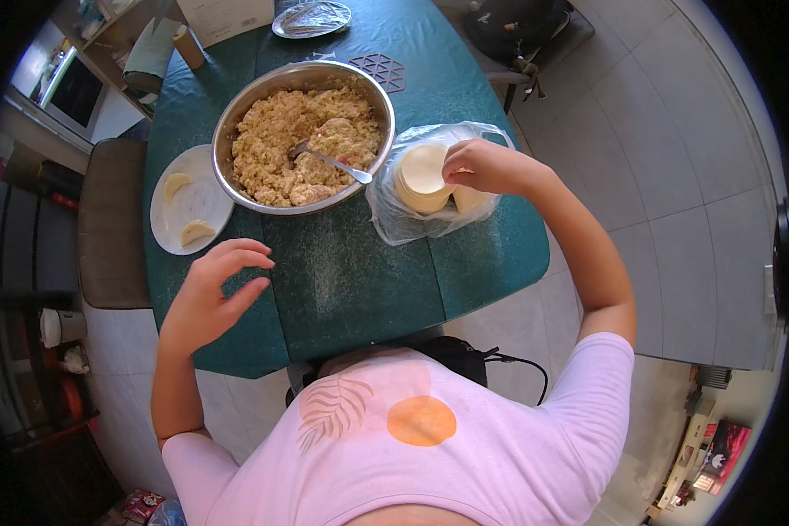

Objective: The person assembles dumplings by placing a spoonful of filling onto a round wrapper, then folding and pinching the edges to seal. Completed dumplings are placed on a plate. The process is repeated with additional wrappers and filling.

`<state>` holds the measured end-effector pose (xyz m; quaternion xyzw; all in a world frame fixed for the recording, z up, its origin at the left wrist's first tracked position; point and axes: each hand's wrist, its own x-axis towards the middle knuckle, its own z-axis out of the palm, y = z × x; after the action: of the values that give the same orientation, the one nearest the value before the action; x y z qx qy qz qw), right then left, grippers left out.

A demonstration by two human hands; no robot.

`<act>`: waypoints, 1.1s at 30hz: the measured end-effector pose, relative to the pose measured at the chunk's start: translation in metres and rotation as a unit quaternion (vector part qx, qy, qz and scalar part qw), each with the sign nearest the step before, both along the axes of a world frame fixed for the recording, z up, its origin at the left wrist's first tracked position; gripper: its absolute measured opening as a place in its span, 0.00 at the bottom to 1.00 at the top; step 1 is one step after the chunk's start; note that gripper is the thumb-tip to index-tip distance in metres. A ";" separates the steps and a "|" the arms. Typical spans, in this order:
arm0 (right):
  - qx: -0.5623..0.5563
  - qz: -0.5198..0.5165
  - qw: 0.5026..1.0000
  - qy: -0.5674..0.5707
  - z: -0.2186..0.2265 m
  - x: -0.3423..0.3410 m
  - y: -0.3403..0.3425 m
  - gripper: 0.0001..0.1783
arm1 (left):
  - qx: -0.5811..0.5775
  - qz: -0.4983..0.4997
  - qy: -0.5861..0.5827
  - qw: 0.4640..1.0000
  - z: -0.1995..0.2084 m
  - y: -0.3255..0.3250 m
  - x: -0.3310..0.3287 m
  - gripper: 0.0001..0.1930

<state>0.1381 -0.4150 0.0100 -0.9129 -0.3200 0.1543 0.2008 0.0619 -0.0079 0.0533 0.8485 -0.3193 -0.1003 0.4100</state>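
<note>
A stack of round dumpling wrappers [423,169] lies in a clear plastic bag [394,226] at the right of the table. My right hand [482,167] is over the stack, its fingertips pinched at the edge of a wrapper. My left hand [222,285] hovers near the table's left side with thumb and fingers apart, holding nothing. Just beyond it, a white plate [180,188] carries two folded dumplings [196,231]. A large steel bowl [228,180] of pale minced filling [280,123] stands in the middle, with a metal spoon [337,163] resting in it.
The dark green table [351,289] has white flour dust on its near part. At the far side are a plastic-covered plate [311,19], a lattice trivet [380,72] and a white box [228,17]. Chairs stand at the left [114,223] and far right [570,35].
</note>
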 end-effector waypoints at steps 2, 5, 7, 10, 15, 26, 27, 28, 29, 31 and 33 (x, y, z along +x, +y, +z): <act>-0.020 0.009 1.000 0.021 0.002 0.001 0.002 0.05 | -0.024 -0.032 0.017 0.999 -0.001 -0.019 0.000 0.09; -0.020 0.016 0.999 0.041 -0.001 0.006 0.001 0.05 | -0.020 -0.123 0.005 0.992 -0.012 -0.063 -0.003 0.08; -0.028 0.016 0.998 0.047 0.002 0.007 0.005 0.06 | -0.021 -0.181 -0.003 0.983 -0.022 -0.096 -0.004 0.10; -0.022 -0.004 0.999 0.050 -0.002 0.006 0.006 0.07 | -0.070 -0.109 -0.022 0.991 -0.050 -0.143 0.004 0.09; 0.037 -0.055 0.990 0.125 -0.003 0.003 0.003 0.08 | -0.141 0.099 -0.111 0.979 -0.089 -0.196 0.033 0.07; 0.147 -0.121 0.941 0.281 -0.014 -0.001 0.008 0.09 | -0.310 0.139 0.367 0.866 -0.109 -0.216 0.025 0.13; 0.148 -0.124 0.941 0.278 -0.015 -0.002 0.008 0.09 | -0.301 0.132 0.361 0.873 -0.110 -0.215 0.026 0.13; 0.150 -0.127 0.941 0.275 -0.015 -0.002 0.009 0.09 | -0.291 0.124 0.356 0.879 -0.111 -0.214 0.027 0.14; 0.152 -0.131 0.941 0.271 -0.015 -0.003 0.010 0.09 | -0.291 0.124 0.358 0.878 -0.112 -0.214 0.028 0.13; 0.156 -0.141 0.941 0.263 -0.017 -0.004 0.010 0.09 | -0.291 0.121 0.363 0.877 -0.114 -0.213 0.028 0.13; 0.170 -0.162 0.936 0.262 -0.018 -0.005 0.011 0.09 | -0.294 0.124 0.363 0.875 -0.115 -0.213 0.028 0.12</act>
<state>0.1331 -0.4040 -0.0078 -0.8319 -0.1255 0.2967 0.4519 0.0904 -0.2206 -0.0618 0.6255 -0.0549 -0.2510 0.7367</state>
